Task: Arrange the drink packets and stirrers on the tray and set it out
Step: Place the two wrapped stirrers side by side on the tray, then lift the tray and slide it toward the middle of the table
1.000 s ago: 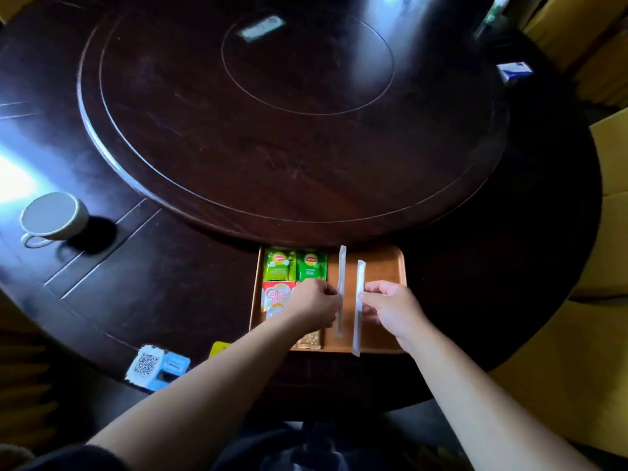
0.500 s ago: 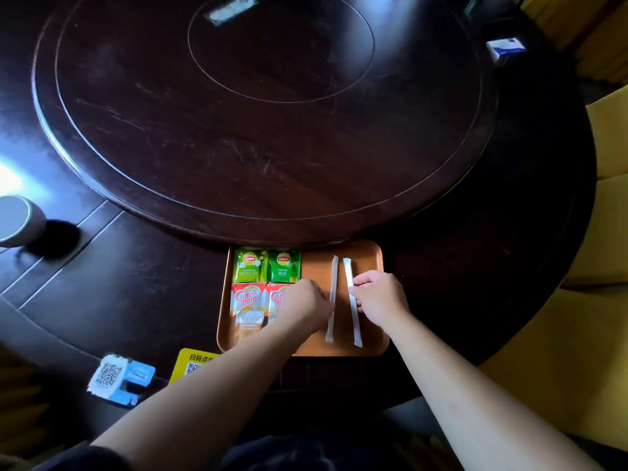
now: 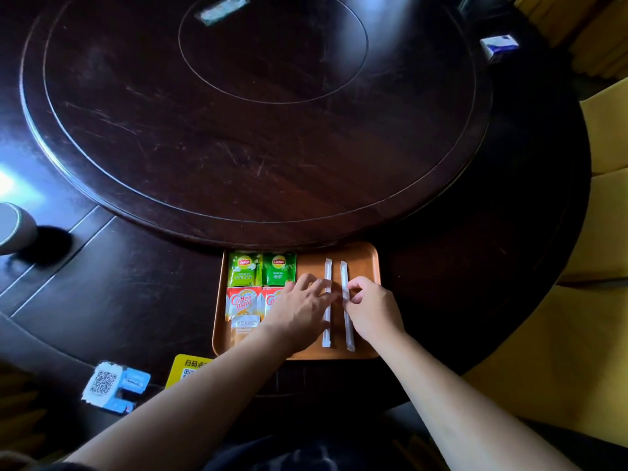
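Note:
An orange-brown tray (image 3: 368, 258) lies at the near edge of the dark round table. On its left half sit two green Lipton tea packets (image 3: 244, 268) (image 3: 279, 268), two red-and-white Coffee-mate packets (image 3: 242, 301) and a pale sugar packet (image 3: 245, 326). Two white wrapped stirrers (image 3: 328, 270) (image 3: 344, 270) lie side by side on the right half. My left hand (image 3: 300, 309) rests flat, fingers spread, fingertips on the left stirrer, covering part of the second Coffee-mate packet. My right hand (image 3: 372, 309) pinches the middle of the right stirrer.
A raised turntable (image 3: 255, 107) fills the table's centre, its rim just beyond the tray. A white cup (image 3: 13, 227) stands at the far left. A QR-code stand (image 3: 114, 385) and a yellow card (image 3: 190, 367) lie near left. A small blue-white box (image 3: 499, 45) sits far right. Yellow chairs (image 3: 605, 215) stand to the right.
The right stirrer, first held above the tray's front edge, has been laid down flat. Both stirrers now lie parallel, and my left hand's fingers have spread out.

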`<state>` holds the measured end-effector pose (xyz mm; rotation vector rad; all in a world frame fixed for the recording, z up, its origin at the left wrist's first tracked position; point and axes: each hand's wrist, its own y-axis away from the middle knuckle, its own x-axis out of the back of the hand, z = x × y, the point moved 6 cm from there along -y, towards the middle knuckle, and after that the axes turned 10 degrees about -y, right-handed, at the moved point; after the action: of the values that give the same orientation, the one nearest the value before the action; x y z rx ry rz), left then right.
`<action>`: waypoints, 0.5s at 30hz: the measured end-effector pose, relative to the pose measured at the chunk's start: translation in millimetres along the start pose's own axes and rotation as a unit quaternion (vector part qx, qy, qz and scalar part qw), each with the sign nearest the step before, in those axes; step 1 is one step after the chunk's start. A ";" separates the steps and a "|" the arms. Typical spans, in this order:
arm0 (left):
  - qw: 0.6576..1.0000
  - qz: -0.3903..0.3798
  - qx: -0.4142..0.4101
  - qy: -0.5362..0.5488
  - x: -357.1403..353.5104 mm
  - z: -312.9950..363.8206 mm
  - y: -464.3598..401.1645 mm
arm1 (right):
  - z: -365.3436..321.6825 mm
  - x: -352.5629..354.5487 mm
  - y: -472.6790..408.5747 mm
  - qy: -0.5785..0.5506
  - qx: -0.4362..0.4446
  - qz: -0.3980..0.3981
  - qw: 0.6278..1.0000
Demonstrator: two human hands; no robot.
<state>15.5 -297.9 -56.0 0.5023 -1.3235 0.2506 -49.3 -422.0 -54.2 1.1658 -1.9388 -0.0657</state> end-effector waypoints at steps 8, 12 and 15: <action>1.000 0.001 0.005 0.030 -1.5 1.9 2.4 | 2.8 -1.7 0.0 0.010 -0.005 0.025 1.000; 1.000 0.002 0.004 0.031 -2.1 1.5 1.7 | 3.1 -2.0 0.0 0.018 -0.004 0.026 1.000; 0.999 0.014 0.005 0.044 0.6 0.7 3.8 | 1.5 0.8 0.5 0.018 0.001 0.029 0.999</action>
<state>13.3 -295.0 -54.5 0.4756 -1.2455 0.2997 -50.9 -422.8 -54.4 1.1037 -1.9396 -0.0126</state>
